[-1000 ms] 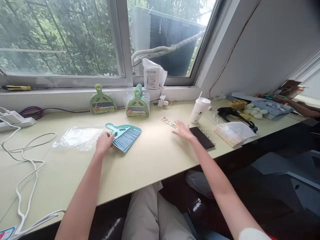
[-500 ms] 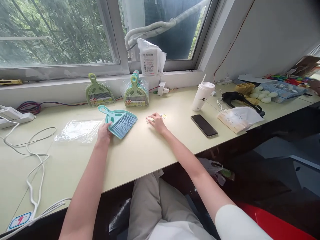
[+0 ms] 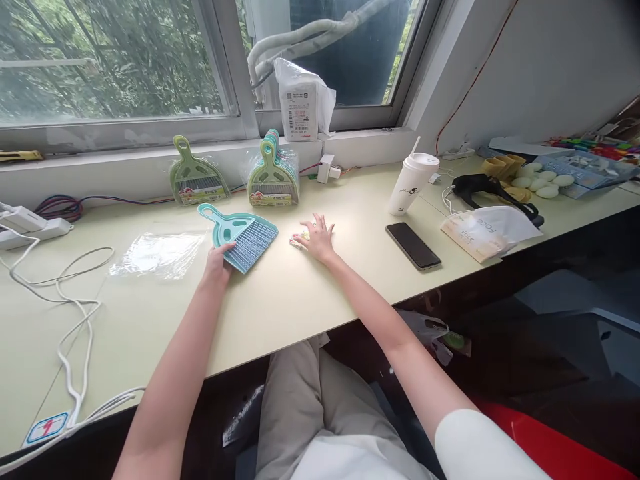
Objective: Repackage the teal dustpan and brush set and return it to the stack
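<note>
A teal dustpan with a striped blue brush (image 3: 245, 241) is held by its lower left edge in my left hand (image 3: 218, 265), thumb on top, handle pointing to the upper left. To its right, my right hand (image 3: 318, 240) lies over a small printed label (image 3: 299, 240) on the table, its fingers spread apart; part of the label is hidden beneath them. Left of the dustpan is a flat clear plastic bag (image 3: 157, 255). Behind stand a green dustpan set (image 3: 197, 175) and a stack of wrapped dustpan sets (image 3: 273, 175).
On the right are a white cup with a straw (image 3: 413, 183), a black phone (image 3: 413, 245), a tissue pack (image 3: 487, 233) and a black strap-like object (image 3: 495, 197). White cables (image 3: 83, 320) run along the left. A wrapped box (image 3: 301, 107) stands on the sill.
My right hand's fingers have spread from a closer, bent pose over the label. My left hand still holds the teal dustpan. The view has shifted slightly.
</note>
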